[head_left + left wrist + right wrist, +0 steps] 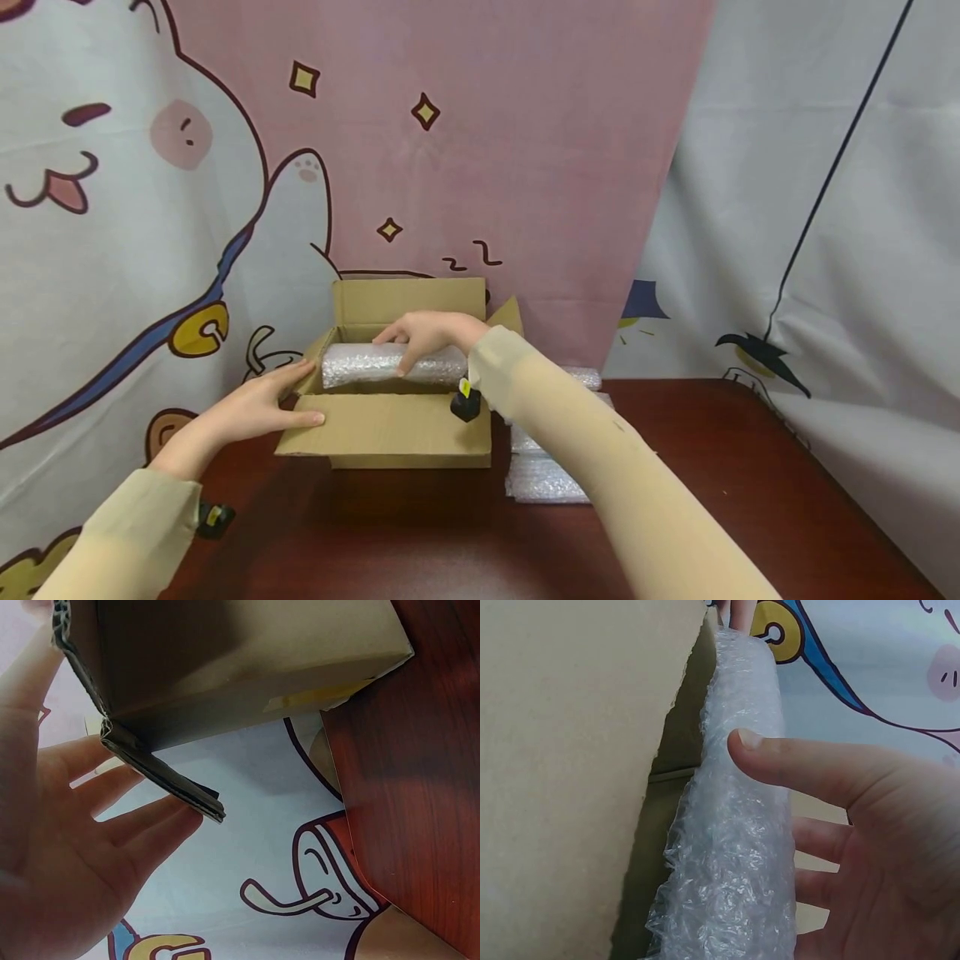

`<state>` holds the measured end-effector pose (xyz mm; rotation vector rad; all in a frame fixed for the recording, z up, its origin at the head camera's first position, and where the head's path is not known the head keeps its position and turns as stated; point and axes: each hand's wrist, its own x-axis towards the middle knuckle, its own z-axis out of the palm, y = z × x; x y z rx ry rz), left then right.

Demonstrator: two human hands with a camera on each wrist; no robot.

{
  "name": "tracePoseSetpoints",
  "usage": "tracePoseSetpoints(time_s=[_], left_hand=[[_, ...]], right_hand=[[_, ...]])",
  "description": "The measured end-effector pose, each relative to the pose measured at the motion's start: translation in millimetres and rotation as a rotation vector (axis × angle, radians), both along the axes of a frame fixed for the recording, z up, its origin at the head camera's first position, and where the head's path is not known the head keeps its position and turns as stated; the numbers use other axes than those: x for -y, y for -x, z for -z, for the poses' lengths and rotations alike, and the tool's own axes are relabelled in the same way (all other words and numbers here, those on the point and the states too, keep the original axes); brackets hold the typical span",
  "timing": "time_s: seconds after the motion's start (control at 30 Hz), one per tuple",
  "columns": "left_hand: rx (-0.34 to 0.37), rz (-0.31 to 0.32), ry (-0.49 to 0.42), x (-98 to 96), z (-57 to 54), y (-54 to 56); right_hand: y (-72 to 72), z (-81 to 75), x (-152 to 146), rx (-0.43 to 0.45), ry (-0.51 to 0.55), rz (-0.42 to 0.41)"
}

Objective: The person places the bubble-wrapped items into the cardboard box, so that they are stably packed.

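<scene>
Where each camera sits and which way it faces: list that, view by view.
Head: on the head, facing forward and down at the corrugated cardboard box; left hand, right hand and sleeves show.
Left wrist: on that wrist, facing the box and reddish-brown tabletop; the left hand shows.
Right wrist: on that wrist, facing the bubble-wrap bundle; the right hand shows, plus left fingertips at the top edge.
Shared: head and right wrist both see the bundle.

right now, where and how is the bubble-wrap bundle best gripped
Probably its middle, from above, gripped front to back: the long bubble-wrap bundle runs crosswise at the open box, its top exposed; the right hand spans it there.
</scene>
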<state>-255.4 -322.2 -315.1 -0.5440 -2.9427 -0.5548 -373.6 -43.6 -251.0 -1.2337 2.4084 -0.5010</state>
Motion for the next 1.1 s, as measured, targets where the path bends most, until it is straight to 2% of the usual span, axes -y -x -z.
tracePoseSetpoints(time_s=[0.33, 0.67, 1.1], left_hand=[[0.003, -0.001, 0.006, 0.5, -1.4, 0.6], [-0.003, 0.009, 0.005, 2.5, -0.9, 0.5], [-0.001, -0.002, 0.000, 2.0, 0.6, 1.5]], right_hand=[[2.4, 13.3, -4.5, 0.094, -0.005, 0.017], [0.5, 22.4, -1.8, 0.089, -0.021, 0.029], [1.6, 31.1, 0.8, 0.125, -0.041, 0.049]])
